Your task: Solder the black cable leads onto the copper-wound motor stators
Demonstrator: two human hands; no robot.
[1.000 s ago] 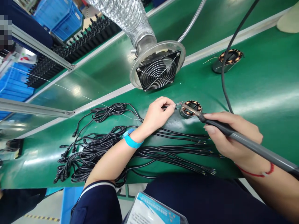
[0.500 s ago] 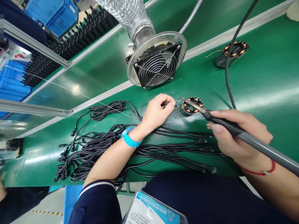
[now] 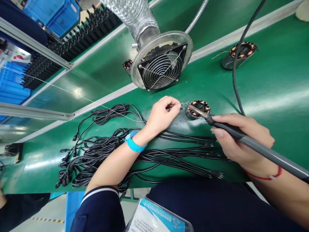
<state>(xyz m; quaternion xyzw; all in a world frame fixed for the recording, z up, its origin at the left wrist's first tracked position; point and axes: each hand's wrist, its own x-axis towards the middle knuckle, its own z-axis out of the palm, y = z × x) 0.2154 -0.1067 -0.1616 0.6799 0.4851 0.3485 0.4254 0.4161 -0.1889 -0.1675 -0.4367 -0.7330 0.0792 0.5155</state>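
My left hand is closed in a pinch on the end of a black cable, whose thin stripped wires stick out to the right of the fingertips. My right hand grips a soldering iron by its dark handle. The iron's tip is at those wire ends, touching or very close. Just under the tip stands a stator, a dark ring with copper windings, upright on the green bench. Part of it is hidden by the iron. A thin solder wire runs from the upper left toward my left wrist.
Black cables lie bundled under and around my left forearm. A fume extractor fan hangs above my hands. Another stator stands at the back right, behind a hanging dark cord. Blue bins sit at the upper left.
My right hand has moved slightly left with the soldering iron, bringing its tip to the wire ends. My left hand stays almost in place.
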